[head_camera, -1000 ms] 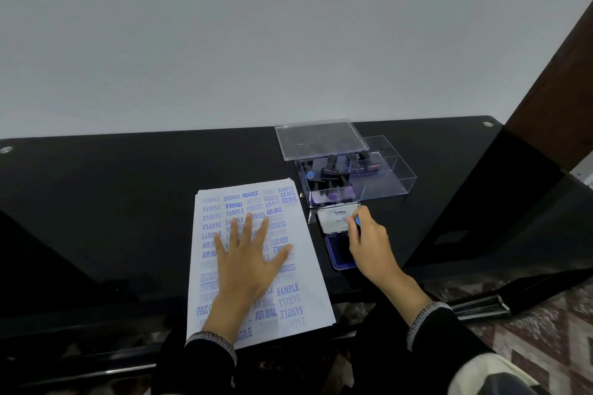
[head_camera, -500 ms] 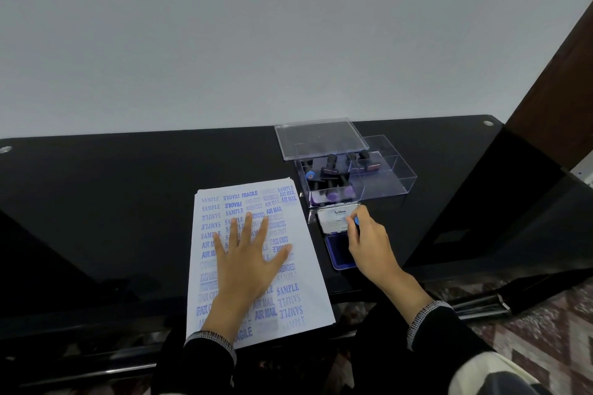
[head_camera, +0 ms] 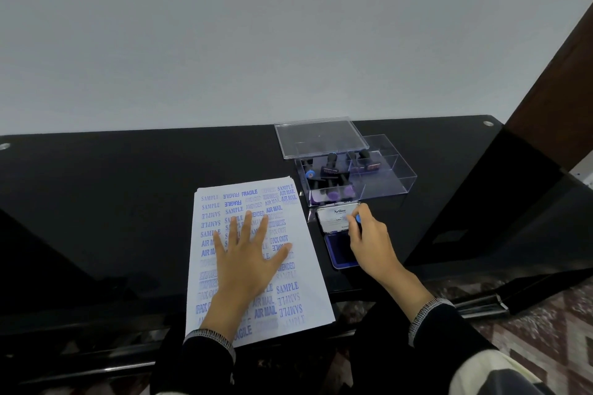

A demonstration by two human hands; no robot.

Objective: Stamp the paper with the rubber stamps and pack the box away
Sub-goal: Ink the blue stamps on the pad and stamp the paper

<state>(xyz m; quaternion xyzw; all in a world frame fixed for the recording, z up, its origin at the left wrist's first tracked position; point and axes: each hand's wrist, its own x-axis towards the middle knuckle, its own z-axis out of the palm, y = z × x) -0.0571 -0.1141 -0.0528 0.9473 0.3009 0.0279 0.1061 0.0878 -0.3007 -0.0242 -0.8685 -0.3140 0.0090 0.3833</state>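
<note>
A stack of white paper (head_camera: 305, 295) covered in blue stamped words lies on the black table (head_camera: 96, 202). My left hand (head_camera: 247, 256) lies flat on it with fingers spread. To the right sits an open ink pad (head_camera: 337, 252) with its white-labelled lid (head_camera: 333, 218) folded back. My right hand (head_camera: 369, 244) grips a rubber stamp over the pad; only the stamp's blue top (head_camera: 358, 219) shows. Behind stands a clear plastic box (head_camera: 385, 183) holding several black-handled stamps (head_camera: 330, 167).
The box's clear lid (head_camera: 317, 136) leans on the box's back left corner. A dark wooden panel (head_camera: 552, 80) rises at the right. The table's near edge runs below my wrists, with a patterned floor (head_camera: 545, 340) beyond.
</note>
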